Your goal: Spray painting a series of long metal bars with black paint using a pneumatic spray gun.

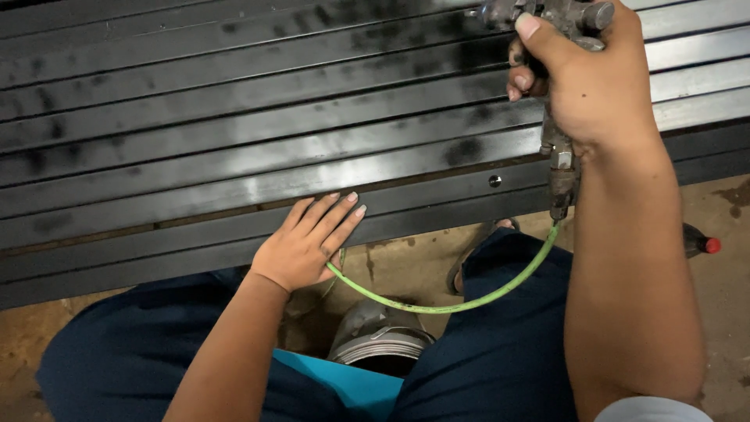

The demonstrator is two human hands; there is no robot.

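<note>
Seen from the head camera, a person crouches over a row of long black metal bars (234, 148) laid side by side, their paint glossy in places and blotchy in others. The right hand (594, 86) grips a worn metal spray gun (558, 23) held above the far bars, fingers (539, 43) wrapped tight around its body, one of them curled at the trigger. A green hose (469, 301) loops down from the gun's base, across the lap and under the left hand (308, 242). That hand rests flat on the nearest bars, fingers spread and holding nothing, with the hose just beneath the palm. A metal can (379, 340) stands on the floor between the knees, and a dark bottle with a red cap (699, 244) lies at the right. The risks look plain: the resting palm could smudge wet paint, and the slack hose could drag across the bars or snag on the can.
</note>
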